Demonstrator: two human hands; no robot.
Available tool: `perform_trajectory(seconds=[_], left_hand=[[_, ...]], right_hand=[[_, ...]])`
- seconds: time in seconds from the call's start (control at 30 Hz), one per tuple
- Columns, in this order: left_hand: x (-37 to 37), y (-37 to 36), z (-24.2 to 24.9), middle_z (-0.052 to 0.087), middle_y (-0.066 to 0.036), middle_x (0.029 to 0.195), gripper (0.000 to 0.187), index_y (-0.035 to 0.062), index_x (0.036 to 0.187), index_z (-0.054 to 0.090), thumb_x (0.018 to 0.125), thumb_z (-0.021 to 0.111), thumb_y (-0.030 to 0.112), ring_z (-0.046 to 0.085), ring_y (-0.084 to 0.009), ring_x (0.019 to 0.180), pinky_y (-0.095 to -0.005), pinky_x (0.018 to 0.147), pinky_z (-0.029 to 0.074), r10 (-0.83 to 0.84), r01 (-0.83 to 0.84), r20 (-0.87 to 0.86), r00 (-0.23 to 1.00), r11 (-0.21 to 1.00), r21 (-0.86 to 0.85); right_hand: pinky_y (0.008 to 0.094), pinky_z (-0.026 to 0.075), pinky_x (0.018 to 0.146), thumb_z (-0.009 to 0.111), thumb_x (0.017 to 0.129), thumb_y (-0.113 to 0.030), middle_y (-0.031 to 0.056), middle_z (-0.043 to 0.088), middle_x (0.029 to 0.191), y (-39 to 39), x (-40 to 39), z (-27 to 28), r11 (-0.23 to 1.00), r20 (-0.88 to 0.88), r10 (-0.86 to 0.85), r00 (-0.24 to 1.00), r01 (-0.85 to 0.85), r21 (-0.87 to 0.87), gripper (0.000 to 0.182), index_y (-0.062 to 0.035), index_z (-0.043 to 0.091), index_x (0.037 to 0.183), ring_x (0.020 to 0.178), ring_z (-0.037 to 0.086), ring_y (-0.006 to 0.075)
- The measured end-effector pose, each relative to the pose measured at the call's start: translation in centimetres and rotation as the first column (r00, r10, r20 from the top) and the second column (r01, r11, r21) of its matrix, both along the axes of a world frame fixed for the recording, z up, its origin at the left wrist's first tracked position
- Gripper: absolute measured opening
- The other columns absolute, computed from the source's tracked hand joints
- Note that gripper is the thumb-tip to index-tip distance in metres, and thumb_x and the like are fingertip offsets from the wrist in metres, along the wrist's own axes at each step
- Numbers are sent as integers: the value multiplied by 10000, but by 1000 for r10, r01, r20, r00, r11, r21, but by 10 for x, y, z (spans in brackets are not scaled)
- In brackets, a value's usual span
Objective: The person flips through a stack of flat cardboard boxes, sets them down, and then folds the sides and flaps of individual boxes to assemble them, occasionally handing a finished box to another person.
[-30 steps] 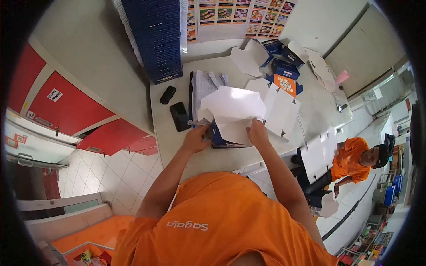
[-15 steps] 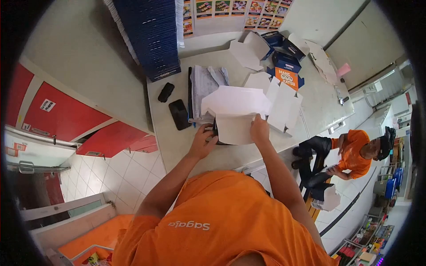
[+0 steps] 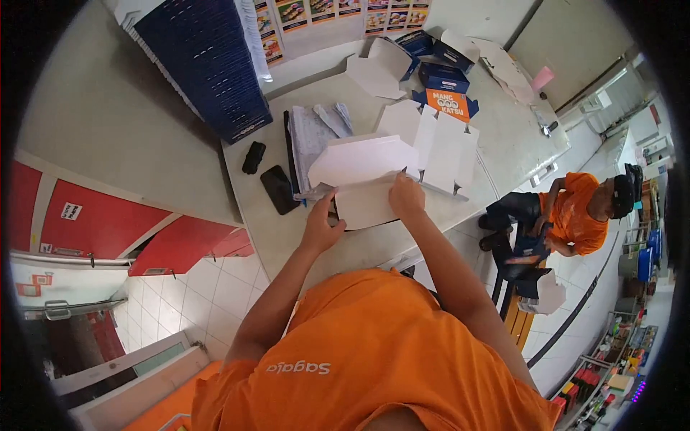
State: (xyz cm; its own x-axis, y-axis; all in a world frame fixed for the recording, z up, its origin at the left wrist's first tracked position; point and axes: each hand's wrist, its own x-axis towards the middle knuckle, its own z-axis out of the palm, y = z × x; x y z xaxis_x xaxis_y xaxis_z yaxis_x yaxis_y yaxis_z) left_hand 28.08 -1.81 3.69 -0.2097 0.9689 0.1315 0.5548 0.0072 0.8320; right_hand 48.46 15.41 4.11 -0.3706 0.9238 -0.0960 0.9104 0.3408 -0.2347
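A partly folded cardboard food box [image 3: 365,206] lies near the front edge of the table, its white inside facing up and a wide flap standing at the back. My left hand [image 3: 322,223] holds its left side, with thumb and fingers around the corner. At the back right fold, my right hand [image 3: 407,195] is closed, pinching the cardboard. Just right of the box lie white unfolded box blanks [image 3: 447,154]. A clipboard with papers [image 3: 316,133] is partly covered by the raised flap.
A tall stack of flat blue boxes [image 3: 205,68] stands at the back left. A phone [image 3: 279,189] and a small black object [image 3: 253,157] lie left. Blue boxes [image 3: 443,77] and an orange-printed one [image 3: 448,105] sit behind. A co-worker [image 3: 583,215] sits right, handling a blue box.
My right hand has moved from the box's right edge to its back fold. My left hand has shifted up along the left side. The co-worker's box now shows its blue side.
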Motion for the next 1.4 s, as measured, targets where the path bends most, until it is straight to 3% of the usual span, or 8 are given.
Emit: perform_trajectory(seconds=[0.27, 0.43, 0.6, 0.67, 0.73, 1.0, 1.1, 1.4], left_hand=[[2, -6, 27, 515, -231, 1478, 858, 135, 1577, 393, 815, 782, 203, 501, -348, 1372, -490, 1089, 454, 140, -51, 506, 851, 981, -186], [3, -10, 81, 376, -213, 1547, 974, 96, 1561, 371, 732, 873, 194, 490, -337, 1322, -442, 1085, 433, -73, 60, 41, 996, 963, 262], [30, -19, 145, 417, -205, 1362, 865, 75, 1419, 451, 684, 875, 242, 474, -353, 1282, -471, 1107, 391, -219, 52, 337, 916, 896, 442], [32, -18, 152, 399, -241, 1369, 840, 88, 1387, 468, 683, 863, 320, 470, -378, 1272, -485, 1075, 413, -291, 94, 266, 919, 817, 568], [44, -15, 165, 402, -253, 1367, 832, 88, 1368, 473, 685, 860, 363, 467, -387, 1272, -490, 1061, 420, -253, 79, 215, 943, 799, 596], [45, -15, 173, 482, -245, 1337, 725, 70, 1333, 478, 806, 810, 441, 527, -368, 1244, -489, 1016, 472, -54, -19, 113, 992, 828, 561], [26, -9, 175, 630, -121, 1221, 470, 79, 1397, 414, 1039, 564, 345, 685, -259, 1093, -408, 966, 572, 99, -194, 994, 46, 977, -89], [75, -32, 184, 677, -78, 1064, 372, 82, 1246, 573, 1029, 593, 383, 715, -209, 958, -371, 834, 620, 323, -74, 945, 43, 945, -319]], right_hand=[[530, 531, 953, 641, 937, -381, 323, 698, 1106, 10, 19, 9, 980, -174, 79, 981, -109, -166, 495, 85, 639, 1103, 1064, 673, 486], [518, 516, 965, 565, 1002, -482, 314, 688, 1159, -17, 38, 75, 909, -297, 43, 954, -161, -385, 600, 89, 665, 1155, 1091, 672, 453], [454, 523, 932, 456, 1087, -453, 256, 696, 1168, -65, 29, 199, 901, 61, 69, 996, -35, -433, 583, 74, 674, 1210, 1080, 680, 322], [386, 521, 872, 411, 1116, -433, 183, 700, 1085, -86, 43, 201, 860, -822, -236, 519, -283, -425, 566, 67, 648, 1235, 986, 659, 242], [340, 501, 837, 371, 1133, -427, 123, 673, 1018, -114, 26, 212, 864, -951, -112, 288, -444, -236, 548, 53, 612, 1246, 922, 606, 186], [338, 514, 876, 490, 1100, -424, 159, 694, 1031, -123, 33, 222, 669, -944, -134, 301, -676, -310, 487, 36, 576, 1235, 967, 660, 221], [358, 530, 923, 723, 989, -314, 135, 706, 1179, -105, 50, 226, 583, -839, 355, 412, -799, -146, 518, 1, 553, 1363, 1010, 703, 256], [440, 526, 937, 712, 956, -158, 273, 661, 1171, -143, 54, 218, 664, -806, 53, 589, -623, -412, 491, 31, 474, 1342, 1100, 659, 425]])
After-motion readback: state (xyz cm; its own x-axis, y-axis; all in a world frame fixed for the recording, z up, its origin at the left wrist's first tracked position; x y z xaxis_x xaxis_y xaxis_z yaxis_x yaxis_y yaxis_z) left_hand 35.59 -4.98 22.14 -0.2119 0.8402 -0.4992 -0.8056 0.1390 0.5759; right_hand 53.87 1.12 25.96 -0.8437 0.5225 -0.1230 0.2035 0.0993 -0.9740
